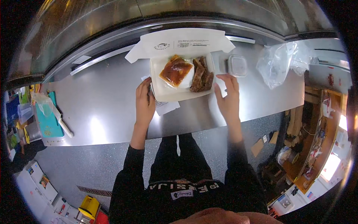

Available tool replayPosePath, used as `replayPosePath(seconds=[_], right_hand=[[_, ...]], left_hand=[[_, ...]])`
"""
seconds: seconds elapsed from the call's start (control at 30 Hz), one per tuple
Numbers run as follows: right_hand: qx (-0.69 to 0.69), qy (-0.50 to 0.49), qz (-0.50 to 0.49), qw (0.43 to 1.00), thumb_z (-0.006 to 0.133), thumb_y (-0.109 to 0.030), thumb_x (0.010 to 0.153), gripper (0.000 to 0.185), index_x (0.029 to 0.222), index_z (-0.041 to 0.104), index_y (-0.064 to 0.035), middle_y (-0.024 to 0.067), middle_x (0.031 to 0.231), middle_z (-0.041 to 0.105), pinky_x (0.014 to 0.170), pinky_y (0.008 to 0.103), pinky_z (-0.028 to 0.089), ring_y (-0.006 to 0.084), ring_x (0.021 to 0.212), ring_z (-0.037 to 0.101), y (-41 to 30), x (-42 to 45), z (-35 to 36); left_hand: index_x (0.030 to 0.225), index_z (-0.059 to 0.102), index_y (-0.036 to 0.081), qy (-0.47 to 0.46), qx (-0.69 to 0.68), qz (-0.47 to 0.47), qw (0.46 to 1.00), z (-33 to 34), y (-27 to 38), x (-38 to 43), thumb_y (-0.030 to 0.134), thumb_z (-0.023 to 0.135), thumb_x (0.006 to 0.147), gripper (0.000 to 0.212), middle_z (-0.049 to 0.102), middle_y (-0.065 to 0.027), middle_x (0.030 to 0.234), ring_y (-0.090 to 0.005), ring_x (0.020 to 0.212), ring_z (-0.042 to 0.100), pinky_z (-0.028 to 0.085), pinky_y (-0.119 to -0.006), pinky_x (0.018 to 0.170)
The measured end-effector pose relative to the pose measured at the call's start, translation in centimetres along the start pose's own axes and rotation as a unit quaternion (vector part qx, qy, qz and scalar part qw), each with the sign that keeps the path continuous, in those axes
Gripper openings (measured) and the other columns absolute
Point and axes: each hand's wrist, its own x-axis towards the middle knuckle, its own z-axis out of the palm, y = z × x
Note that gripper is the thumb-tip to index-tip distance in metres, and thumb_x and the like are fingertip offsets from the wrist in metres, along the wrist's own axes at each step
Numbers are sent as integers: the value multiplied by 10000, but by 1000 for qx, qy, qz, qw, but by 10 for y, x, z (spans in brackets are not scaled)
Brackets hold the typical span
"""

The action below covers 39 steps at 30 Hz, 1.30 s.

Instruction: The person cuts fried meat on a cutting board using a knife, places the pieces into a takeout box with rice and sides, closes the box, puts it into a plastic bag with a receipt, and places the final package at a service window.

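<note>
A white paperboard takeaway box stands on the steel worktop, its printed lid folded back away from me. Inside lie a clear sachet of reddish-brown sauce, a white mound, probably rice, partly under it, and several strips of browned meat along the right. My left hand grips the box's left side near the front corner. At the right wall, my right hand holds nothing, thumb and fingers apart. Beyond its fingertips sits a small lidded clear plastic tub.
A printed paper slip lies partly under the box. Clear plastic bags lie at the worktop's right end. To the left, a white-handled knife rests by a teal cutting board. A raised metal ledge runs behind the steel worktop.
</note>
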Motion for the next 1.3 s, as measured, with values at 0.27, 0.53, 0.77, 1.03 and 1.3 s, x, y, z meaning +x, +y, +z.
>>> replayPosePath(seconds=[0.27, 0.53, 0.77, 1.03, 1.3], right_hand=[[163, -30, 180, 970, 562, -79, 834, 285, 1111, 504, -49, 118, 917, 592, 592, 266, 462, 181, 782, 591, -3, 4, 17], [314, -63, 219, 922, 595, -158, 837, 211, 974, 566, 0, 43, 792, 586, 574, 233, 470, 99, 708, 563, 27, 3, 18], [397, -108, 338, 847, 616, -227, 830, 225, 824, 589, -4, 6, 671, 548, 552, 215, 438, 68, 603, 499, 27, -4, 17], [281, -89, 272, 916, 627, -232, 818, 257, 802, 589, 21, 19, 598, 540, 504, 207, 384, 69, 537, 469, 16, -4, 14], [280, -134, 292, 905, 645, -261, 798, 300, 822, 601, 35, 54, 649, 591, 525, 226, 404, 86, 584, 522, 18, 1, 11]], left_hand=[[1094, 496, -31, 29, -27, 13, 999, -5, 2, 5, 38, 411, 859, 259, 480, -192, 1149, -330, 1067, 470, 385, -370, 904], [1079, 529, 1, 35, -215, -136, 966, -11, 7, 18, 165, 600, 830, 306, 547, -91, 1032, -108, 754, 562, 437, -230, 640], [1100, 504, -14, 55, -233, -162, 957, -9, 16, 27, 178, 634, 813, 369, 575, -100, 950, -113, 717, 573, 449, -220, 615], [864, 645, -48, -62, -116, -227, 965, -32, 23, 24, 231, 571, 855, 289, 646, -86, 741, -112, 663, 612, 507, -217, 536], [708, 655, -43, -117, -21, -248, 961, -33, 32, 54, 313, 621, 807, 371, 613, -102, 574, -147, 498, 605, 493, -236, 476]])
